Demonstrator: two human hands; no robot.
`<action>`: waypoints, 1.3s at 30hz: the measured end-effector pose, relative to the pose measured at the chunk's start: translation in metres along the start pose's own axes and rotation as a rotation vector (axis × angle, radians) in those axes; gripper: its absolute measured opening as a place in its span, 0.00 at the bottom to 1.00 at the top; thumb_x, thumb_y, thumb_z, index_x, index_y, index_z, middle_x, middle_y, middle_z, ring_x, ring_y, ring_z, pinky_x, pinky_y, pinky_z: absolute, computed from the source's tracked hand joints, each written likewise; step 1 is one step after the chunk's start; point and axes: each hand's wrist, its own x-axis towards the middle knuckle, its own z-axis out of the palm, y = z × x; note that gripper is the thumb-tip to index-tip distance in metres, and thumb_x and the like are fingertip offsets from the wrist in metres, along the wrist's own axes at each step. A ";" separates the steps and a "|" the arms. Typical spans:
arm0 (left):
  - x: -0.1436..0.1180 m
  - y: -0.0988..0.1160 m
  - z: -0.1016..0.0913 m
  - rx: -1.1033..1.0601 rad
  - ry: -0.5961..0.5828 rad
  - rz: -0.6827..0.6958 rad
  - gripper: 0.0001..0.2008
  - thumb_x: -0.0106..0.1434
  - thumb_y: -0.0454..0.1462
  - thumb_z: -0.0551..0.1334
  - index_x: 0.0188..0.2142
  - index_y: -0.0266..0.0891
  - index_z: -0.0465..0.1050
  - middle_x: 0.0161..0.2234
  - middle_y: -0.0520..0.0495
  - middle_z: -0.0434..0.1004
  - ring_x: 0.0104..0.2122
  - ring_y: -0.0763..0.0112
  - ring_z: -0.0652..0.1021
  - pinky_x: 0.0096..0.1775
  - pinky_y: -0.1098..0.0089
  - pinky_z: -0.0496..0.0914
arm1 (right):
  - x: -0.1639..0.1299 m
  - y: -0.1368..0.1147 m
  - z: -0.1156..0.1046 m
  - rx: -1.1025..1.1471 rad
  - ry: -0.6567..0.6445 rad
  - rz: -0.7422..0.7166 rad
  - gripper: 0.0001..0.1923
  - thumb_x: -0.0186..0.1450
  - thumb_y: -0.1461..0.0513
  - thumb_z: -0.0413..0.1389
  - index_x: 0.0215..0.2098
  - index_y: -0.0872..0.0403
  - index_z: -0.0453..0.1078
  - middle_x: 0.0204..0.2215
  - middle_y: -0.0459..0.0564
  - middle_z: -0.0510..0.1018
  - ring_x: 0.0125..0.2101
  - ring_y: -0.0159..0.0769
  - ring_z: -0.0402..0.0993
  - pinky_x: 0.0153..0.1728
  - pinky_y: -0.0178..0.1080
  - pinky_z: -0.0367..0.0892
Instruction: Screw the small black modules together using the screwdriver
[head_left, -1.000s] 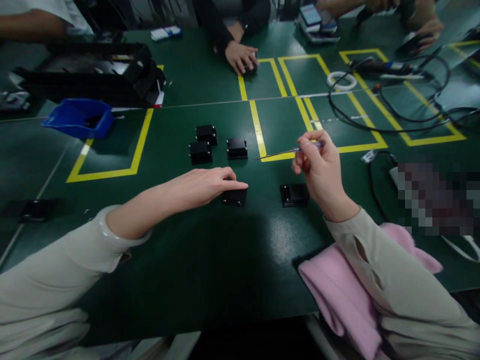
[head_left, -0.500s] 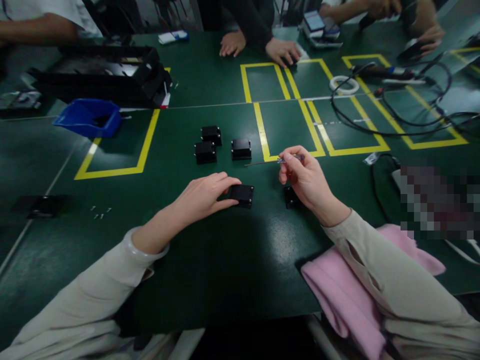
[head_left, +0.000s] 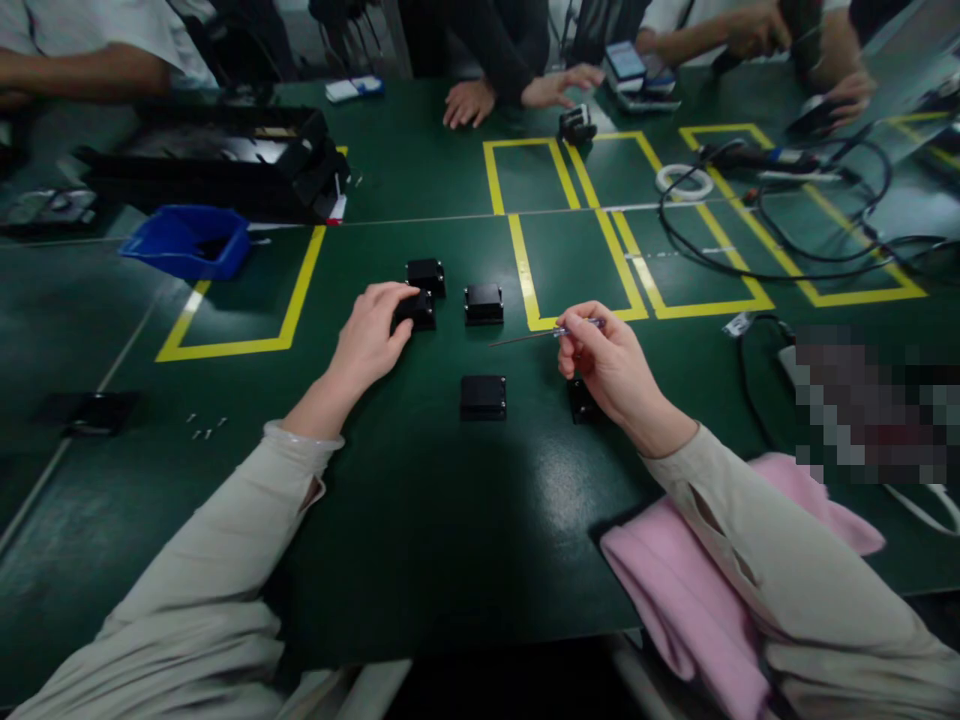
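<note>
Nearest to us, a folded pink cloth [head_left: 679, 590] lies under our right forearm at the table's near edge. Our right hand [head_left: 604, 365] is closed around a thin metal-shafted screwdriver with a clear handle [head_left: 551, 333], pinched between thumb and fingertips, its tip pointing left and lifted off the dark green table mat [head_left: 420, 520]. Just under the heel of this hand sits a small black plastic housing [head_left: 580, 398], partly hidden by the palm. Left of the hand, apart from it, a second flat black rectangular housing [head_left: 483, 396] lies alone.

Further out, our left hand [head_left: 371, 335] is stretched forward, fingers curled over the near-left black box [head_left: 418, 308] in a cluster of three; we judge this a partial hold, not a firm lift. The rear black box [head_left: 426, 274] touches or nearly touches the held one beyond the fingertips, and the third black box [head_left: 484, 302] stands just to the right of them.

Risks, as we judge them:
- Dragging the held box may knock its rear neighbour, since the two sit so close.
- The raised screwdriver tip points toward our left hand's return path; a hasty pull-back may meet it.
- The housing beneath the right palm may be pushed aside by the wrist, unseen.
- Loose small screws [head_left: 204, 428], left of the left forearm, may scatter under the sleeve.
</note>
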 end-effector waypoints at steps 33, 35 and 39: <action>0.009 0.048 -0.002 -0.100 0.033 0.109 0.22 0.78 0.46 0.52 0.63 0.42 0.74 0.68 0.39 0.71 0.68 0.52 0.69 0.70 0.48 0.62 | 0.001 0.005 -0.001 -0.080 -0.049 -0.047 0.17 0.63 0.53 0.71 0.41 0.51 0.72 0.21 0.37 0.73 0.19 0.26 0.69 0.21 0.31 0.64; -0.011 0.065 -0.008 -0.164 0.001 0.167 0.21 0.79 0.47 0.52 0.61 0.41 0.75 0.62 0.40 0.76 0.64 0.54 0.74 0.67 0.51 0.66 | 0.002 0.006 -0.001 -0.082 -0.042 -0.058 0.19 0.63 0.51 0.72 0.41 0.52 0.73 0.21 0.37 0.73 0.19 0.25 0.68 0.20 0.31 0.64; -0.046 0.083 -0.005 -0.304 -0.211 0.240 0.20 0.78 0.49 0.56 0.61 0.43 0.72 0.60 0.40 0.78 0.61 0.55 0.76 0.63 0.53 0.70 | 0.001 0.006 -0.001 -0.097 -0.038 -0.063 0.22 0.63 0.46 0.72 0.41 0.52 0.72 0.23 0.38 0.73 0.19 0.25 0.69 0.20 0.31 0.65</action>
